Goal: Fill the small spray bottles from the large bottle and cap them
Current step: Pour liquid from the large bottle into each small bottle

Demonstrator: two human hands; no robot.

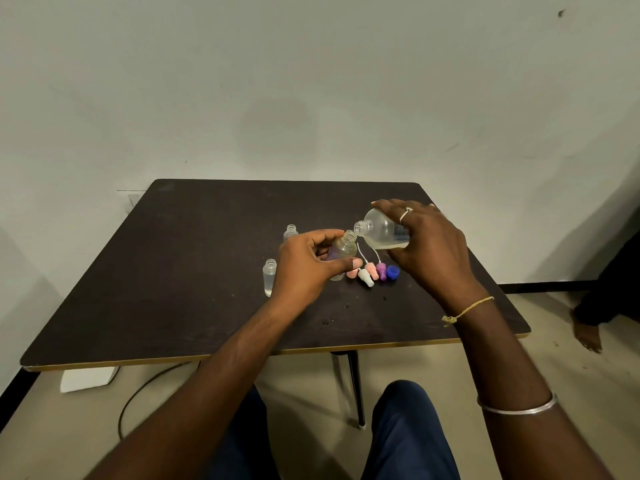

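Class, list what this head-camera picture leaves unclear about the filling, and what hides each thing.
Head view: much of the small bottle's body, behind the left hand.
Head view: large bottle's base, under the right hand.
Head view: whether liquid is flowing between the two mouths, too small.
Head view: large bottle's label text, blurred.

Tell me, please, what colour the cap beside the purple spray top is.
The cap is blue; head view.
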